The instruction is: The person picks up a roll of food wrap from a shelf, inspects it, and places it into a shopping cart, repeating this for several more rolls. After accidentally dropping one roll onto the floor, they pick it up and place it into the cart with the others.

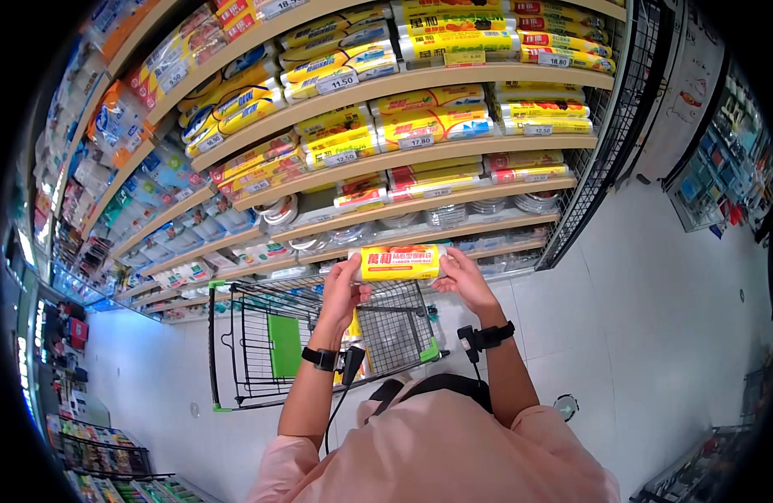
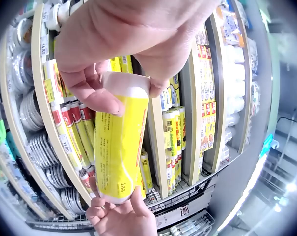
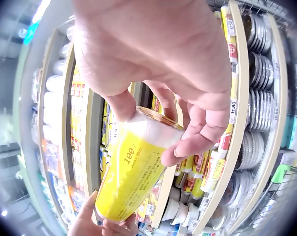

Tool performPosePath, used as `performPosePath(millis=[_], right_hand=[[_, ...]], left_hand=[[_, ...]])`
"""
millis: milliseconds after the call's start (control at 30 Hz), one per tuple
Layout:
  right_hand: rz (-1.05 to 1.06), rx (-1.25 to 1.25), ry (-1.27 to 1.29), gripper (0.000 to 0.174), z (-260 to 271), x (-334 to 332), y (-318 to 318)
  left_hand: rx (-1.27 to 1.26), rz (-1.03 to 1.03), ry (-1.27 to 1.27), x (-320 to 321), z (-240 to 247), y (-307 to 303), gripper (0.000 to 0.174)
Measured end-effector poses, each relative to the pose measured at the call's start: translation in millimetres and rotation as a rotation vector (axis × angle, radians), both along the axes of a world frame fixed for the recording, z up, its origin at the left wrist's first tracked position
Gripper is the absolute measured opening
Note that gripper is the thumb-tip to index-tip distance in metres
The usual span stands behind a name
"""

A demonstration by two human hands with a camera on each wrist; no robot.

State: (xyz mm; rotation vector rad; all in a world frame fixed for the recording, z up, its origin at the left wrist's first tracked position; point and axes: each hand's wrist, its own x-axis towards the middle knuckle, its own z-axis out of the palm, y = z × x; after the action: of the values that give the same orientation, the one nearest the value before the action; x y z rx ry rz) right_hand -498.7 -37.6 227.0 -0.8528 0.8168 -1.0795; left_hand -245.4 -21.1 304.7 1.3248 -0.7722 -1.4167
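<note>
A yellow and white roll with red lettering (image 1: 399,262) is held level in front of the shelves, one hand at each end. The left hand (image 1: 341,289) pinches its left end between thumb and fingers; the right hand (image 1: 464,281) grips the other end. In the left wrist view the roll (image 2: 120,142) shows small print and "100", with the left hand (image 2: 124,44) curled round its white end. In the right wrist view the right hand (image 3: 158,64) has thumb and fingers about the other white end of the roll (image 3: 134,172).
A shopping cart (image 1: 277,335) with a green panel stands below the hands, yellow packages inside. Curved shelves (image 1: 420,147) of similar rolls, price tags and stacked foil dishes (image 1: 447,216) rise ahead. Pale floor tiles (image 1: 571,335) lie to the right, beyond a black mesh rack side (image 1: 600,142).
</note>
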Motion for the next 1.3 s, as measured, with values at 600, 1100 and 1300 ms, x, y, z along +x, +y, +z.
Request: performPosePath(millis=[600,1100,1300], right_hand=[[0.095,-0.027,-0.218,0.043,26.9,15.1,0.2],[-0.092,-0.051,-0.211,0.042,11.2,25.3,-0.8],[-0.081,-0.206,-0.182,0.052,29.4,13.4,9.5]], left_hand=[[-0.116,-0.019,0.168,26.6,1.2,24.4,0.031],[-0.388,-0.237,-0.023,22.4,-7.8,34.4,0.083],[-0.422,-0.083,-0.096,-1.7,0.0,40.2,0.076]])
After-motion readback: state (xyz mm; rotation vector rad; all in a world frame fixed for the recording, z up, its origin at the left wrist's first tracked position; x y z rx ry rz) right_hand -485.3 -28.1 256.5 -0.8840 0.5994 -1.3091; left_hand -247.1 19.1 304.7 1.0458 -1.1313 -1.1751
